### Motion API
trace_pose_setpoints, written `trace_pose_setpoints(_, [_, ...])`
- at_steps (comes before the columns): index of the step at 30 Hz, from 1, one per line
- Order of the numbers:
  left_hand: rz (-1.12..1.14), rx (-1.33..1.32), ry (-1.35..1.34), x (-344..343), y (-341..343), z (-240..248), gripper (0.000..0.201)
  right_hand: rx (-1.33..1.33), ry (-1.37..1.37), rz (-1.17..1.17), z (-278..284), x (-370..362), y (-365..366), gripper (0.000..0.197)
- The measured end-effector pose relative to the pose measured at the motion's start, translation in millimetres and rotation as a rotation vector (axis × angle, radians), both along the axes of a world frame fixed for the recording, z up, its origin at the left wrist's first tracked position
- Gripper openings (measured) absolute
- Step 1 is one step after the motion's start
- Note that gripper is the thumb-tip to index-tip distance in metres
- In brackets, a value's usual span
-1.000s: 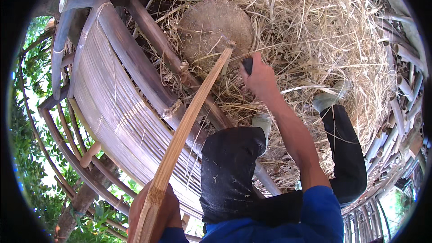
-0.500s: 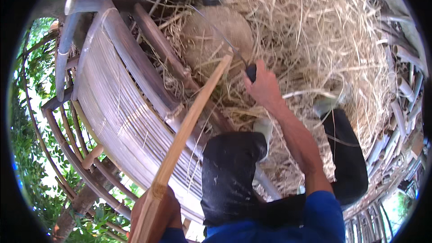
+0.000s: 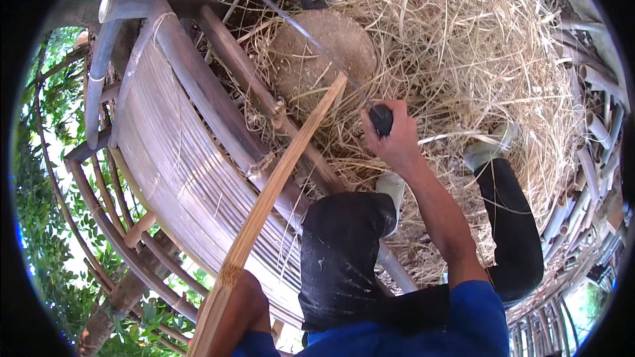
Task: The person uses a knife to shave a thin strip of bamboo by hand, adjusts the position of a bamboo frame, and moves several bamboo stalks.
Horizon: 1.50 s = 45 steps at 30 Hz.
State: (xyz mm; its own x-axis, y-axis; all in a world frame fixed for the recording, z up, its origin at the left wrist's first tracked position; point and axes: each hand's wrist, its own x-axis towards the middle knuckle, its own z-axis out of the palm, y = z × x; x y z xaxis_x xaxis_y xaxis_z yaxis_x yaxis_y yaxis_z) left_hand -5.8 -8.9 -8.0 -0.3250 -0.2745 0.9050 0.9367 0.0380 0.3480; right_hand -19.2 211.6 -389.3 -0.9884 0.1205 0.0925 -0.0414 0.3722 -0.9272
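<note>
Bamboo strip (image 3: 278,182) in my left hand (image 3: 246,297) — knife (image 3: 319,47) in my right hand (image 3: 395,137).
My left hand grips the strip low, near my body, its fingers mostly hidden, probably to leave the far length free above the round wood block (image 3: 296,69). My right hand is closed around the dark handle (image 3: 381,120), blade slanting past the strip's tip — I can't tell whether they touch. My right arm (image 3: 440,205) reaches forward, elbow bent.

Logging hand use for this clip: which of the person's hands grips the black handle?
The right hand, clasped around the long blade's black handle; the left hand, near the lower edge, holds the pale strip instead.
</note>
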Motion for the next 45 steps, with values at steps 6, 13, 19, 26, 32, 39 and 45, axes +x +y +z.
trace_pose_setpoints(6, [-0.282, 0.302, 0.183, 8.1, 11.4, 11.2, 0.050, 0.183, -0.518, 0.126, -16.5, 0.3, 8.2, 0.036])
trace_pose_setpoints(13, [-0.095, 0.038, -0.298, 20.4, -4.7, 31.7, 0.035, 0.124, -0.291, 0.063, 98.7, 34.4, 13.3, 0.031])
trace_pose_setpoints(19, [0.029, 0.112, -0.331, 29.2, 20.3, 17.3, 0.049, 0.223, -0.138, 0.095, 174.9, 75.3, 6.6, 0.025])
trace_pose_setpoints(26, [-0.244, 0.139, -0.309, 54.5, 24.1, 10.1, 0.049, 0.229, 0.040, 0.265, 255.7, 108.7, -17.9, 0.021])
trace_pose_setpoints(32, [-0.239, 0.161, -0.283, 62.3, 31.2, 1.1, 0.047, 0.199, 0.241, 0.404, 280.0, 126.6, -18.9, 0.021])
trace_pose_setpoints(39, [-0.288, 0.153, -0.262, 62.3, 16.7, 9.3, 0.044, 0.232, 0.085, 0.355, 228.7, 106.4, -20.5, 0.020])
trace_pose_setpoints(45, [-0.382, 0.208, -0.227, 51.8, 15.1, 5.8, 0.042, 0.349, 0.031, 0.335, 137.5, 70.8, -11.1, 0.018])
